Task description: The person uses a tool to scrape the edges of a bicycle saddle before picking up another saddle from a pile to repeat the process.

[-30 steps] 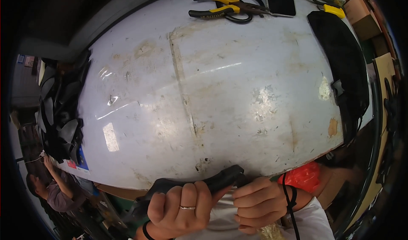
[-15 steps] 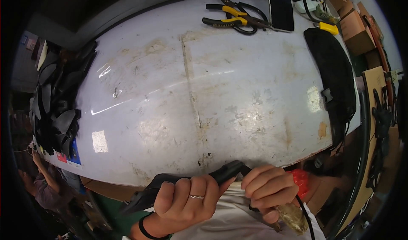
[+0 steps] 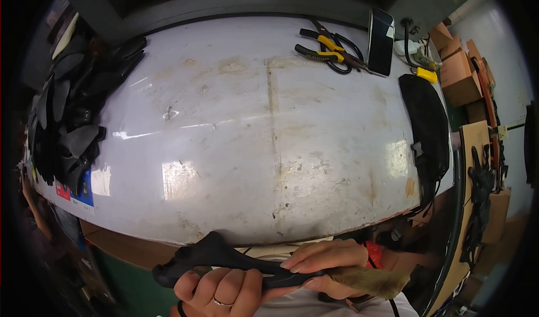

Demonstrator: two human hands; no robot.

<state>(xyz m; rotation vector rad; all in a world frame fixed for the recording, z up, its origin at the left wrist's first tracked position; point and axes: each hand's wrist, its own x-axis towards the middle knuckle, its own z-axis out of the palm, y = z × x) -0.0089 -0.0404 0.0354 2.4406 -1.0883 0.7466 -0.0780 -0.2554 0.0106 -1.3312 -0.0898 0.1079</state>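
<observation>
Just off the table's near edge, I hold a long black moulded part [image 3: 216, 256] roughly level, its broad end to the left. My left hand [image 3: 222, 292], with a ring on one finger, is closed round its underside near the middle. At the narrow right end, my right hand [image 3: 331, 263] presses the part between fingers and thumb. A tool handle wrapped in brownish tape [image 3: 376, 282] sticks out of that same hand to the right, with a dark cord near it. The tool's tip is hidden.
Black moulded pieces [image 3: 70, 109] are heaped at the table's [image 3: 224, 148] left. At the back lie yellow-and-black pliers [image 3: 331, 45], scissors and a phone [image 3: 380, 42]. A black fabric pouch [image 3: 426, 132] lies along the right edge. Cardboard boxes [image 3: 460, 78] stand beyond.
The black part has been turned, showing more of its broad end, and has shifted left and lower. My right hand's fingers have stretched out along its right end. The view has tilted slightly.
</observation>
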